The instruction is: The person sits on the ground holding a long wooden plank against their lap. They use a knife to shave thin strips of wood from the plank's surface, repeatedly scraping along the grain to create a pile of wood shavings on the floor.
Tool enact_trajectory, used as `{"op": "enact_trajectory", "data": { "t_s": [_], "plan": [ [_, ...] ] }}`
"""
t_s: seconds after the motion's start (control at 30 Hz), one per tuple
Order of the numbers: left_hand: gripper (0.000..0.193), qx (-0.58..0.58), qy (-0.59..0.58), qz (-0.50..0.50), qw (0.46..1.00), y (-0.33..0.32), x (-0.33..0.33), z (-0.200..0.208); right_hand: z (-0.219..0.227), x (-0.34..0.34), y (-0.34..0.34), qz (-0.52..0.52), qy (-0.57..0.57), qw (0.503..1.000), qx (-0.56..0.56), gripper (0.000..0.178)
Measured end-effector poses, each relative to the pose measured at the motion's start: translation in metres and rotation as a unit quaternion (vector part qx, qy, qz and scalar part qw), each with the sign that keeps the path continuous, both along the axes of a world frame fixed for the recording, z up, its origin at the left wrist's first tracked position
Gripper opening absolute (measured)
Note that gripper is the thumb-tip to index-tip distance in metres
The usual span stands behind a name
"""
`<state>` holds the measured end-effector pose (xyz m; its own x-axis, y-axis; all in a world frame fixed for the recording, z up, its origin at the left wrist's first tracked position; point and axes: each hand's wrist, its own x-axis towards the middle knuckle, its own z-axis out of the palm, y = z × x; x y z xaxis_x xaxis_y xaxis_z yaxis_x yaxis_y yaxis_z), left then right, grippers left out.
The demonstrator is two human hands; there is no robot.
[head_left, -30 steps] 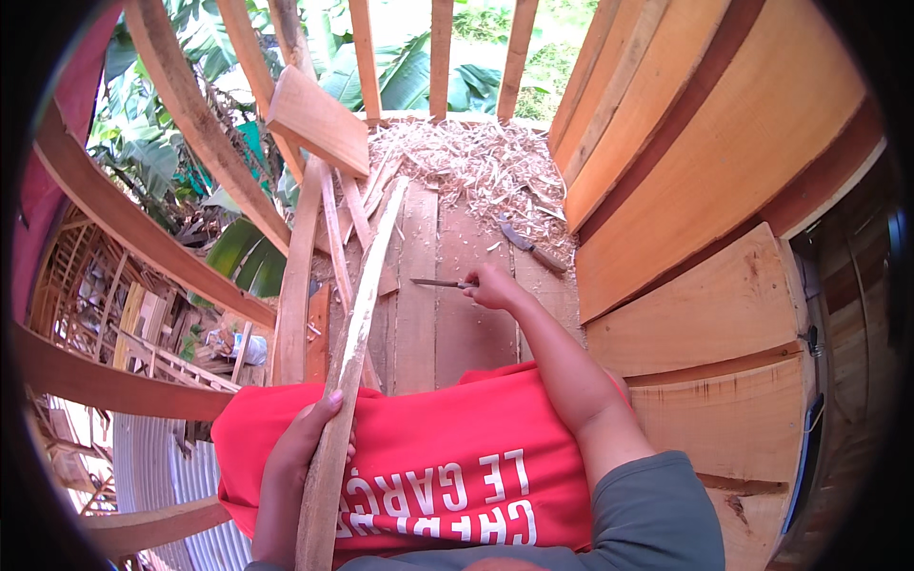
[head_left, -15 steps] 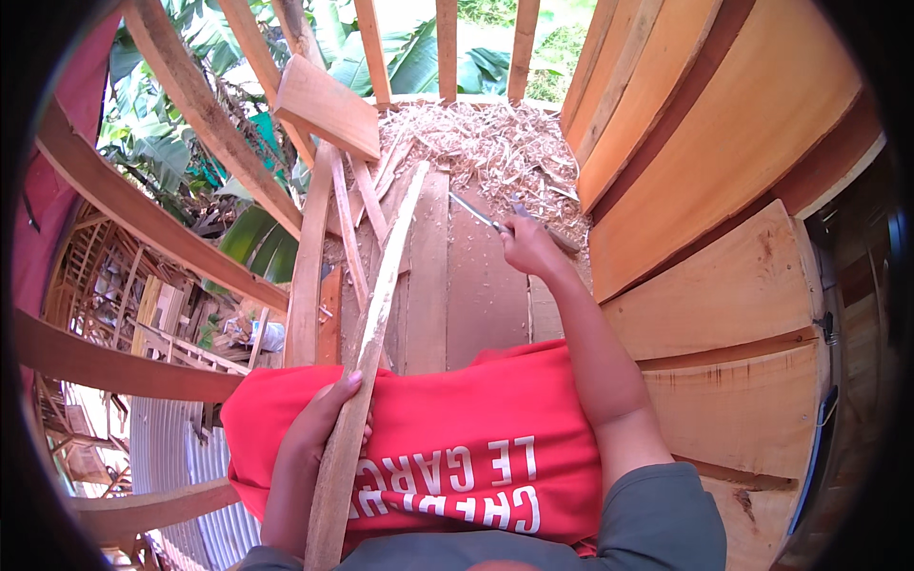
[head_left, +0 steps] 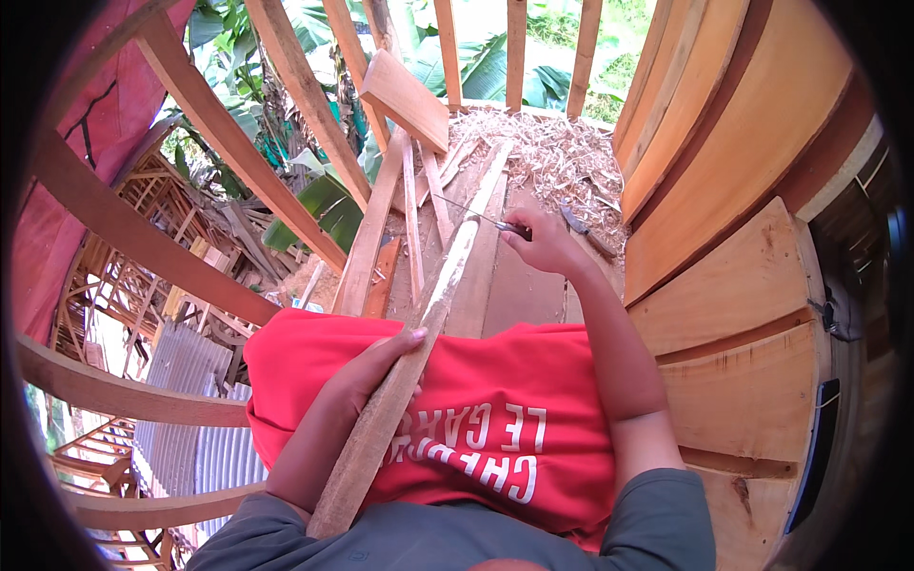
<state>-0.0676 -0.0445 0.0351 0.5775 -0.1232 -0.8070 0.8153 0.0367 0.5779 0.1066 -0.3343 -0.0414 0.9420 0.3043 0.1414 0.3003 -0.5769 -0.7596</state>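
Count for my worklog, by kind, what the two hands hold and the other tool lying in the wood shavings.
Long wooden slat, gripped by the left hand: 1
Thin-bladed knife, held in the right hand: 1
Dark-handled tool lying on the wood shavings: 1
Total: 3

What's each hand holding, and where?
Left hand grips the wood strip near its lower end. Right hand holds a knife by its handle.

A long wooden stick (head_left: 419, 333) lies across the red cloth (head_left: 457, 400), shavings pile (head_left: 562, 162) beyond it.
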Motion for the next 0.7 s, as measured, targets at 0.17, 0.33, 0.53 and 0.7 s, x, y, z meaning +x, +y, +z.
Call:
{"op": "enact_trajectory", "data": {
  "t_s": [0.17, 0.33, 0.53, 0.7],
  "plan": [
    [0.047, -0.065, -0.041, -0.004, 0.997, -0.022, -0.024, 0.038, 0.008, 0.005, -0.006, -0.026, -0.043, 0.986, 0.159, 0.019],
    [0.047, -0.090, -0.068, -0.006, 0.994, -0.031, -0.046, 0.061, 0.042, -0.009, -0.009, 0.023, 0.014, 0.952, 0.305, 0.014],
    [0.046, -0.097, -0.080, -0.014, 0.992, -0.039, -0.051, 0.070, 0.069, -0.020, -0.014, -0.052, 0.011, 0.942, 0.331, 0.031],
    [0.045, -0.061, -0.072, -0.050, 0.994, -0.045, -0.038, 0.063, 0.040, -0.017, -0.024, -0.084, -0.011, 0.962, 0.259, 0.030]
  ]
}}
